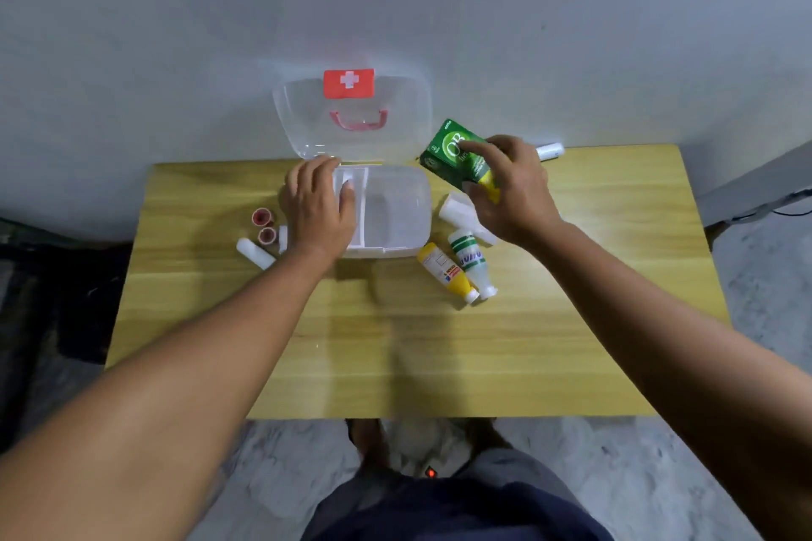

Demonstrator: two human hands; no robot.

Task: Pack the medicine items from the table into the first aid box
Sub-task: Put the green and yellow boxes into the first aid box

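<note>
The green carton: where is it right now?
In the head view, the green carton is held above the table by the right hand, just right of the open first aid box.

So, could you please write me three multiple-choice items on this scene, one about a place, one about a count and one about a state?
1. Where does the yellow bottle lie?
A. inside the first aid box
B. on the table, right of the box
C. on the floor

2. How many red-cored tape rolls sit left of the box?
A. two
B. four
C. none

3. What state is the first aid box in?
A. lid shut and latched
B. lid open, leaning back toward the wall
C. turned upside down

Answers:
1 B: it lies on the table beside a white bottle with green stripes.
2 A: two rolls show side by side.
3 B: the clear lid stands up behind the tray, while the left hand rests on the box and the right hand holds a green carton.
</note>
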